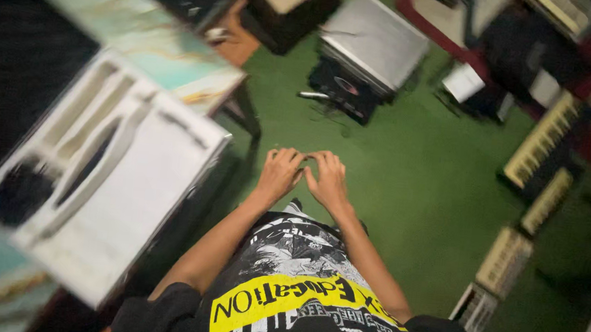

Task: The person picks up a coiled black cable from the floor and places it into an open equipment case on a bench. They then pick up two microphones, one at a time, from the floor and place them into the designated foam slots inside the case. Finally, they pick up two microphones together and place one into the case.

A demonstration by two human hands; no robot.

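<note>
Your 2 hands meet in front of your chest above the green floor (407, 197): left hand (279, 174) and right hand (328, 179) with fingertips touching, fingers curled. The blur hides whether anything small sits between them; I cannot tell. A white stand (106, 171) lies near your left, keyboards (541, 141) well apart on your right. Nothing looks handled yet.

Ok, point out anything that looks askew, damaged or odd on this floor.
Nothing looks spilled or broken. The floor is cluttered: keyboards lie at mixed angles on the right, a white unit sits tilted on the left. Both hands, left hand and right hand, meet fingertip to fingertip, empty as far as the blur shows.
</note>
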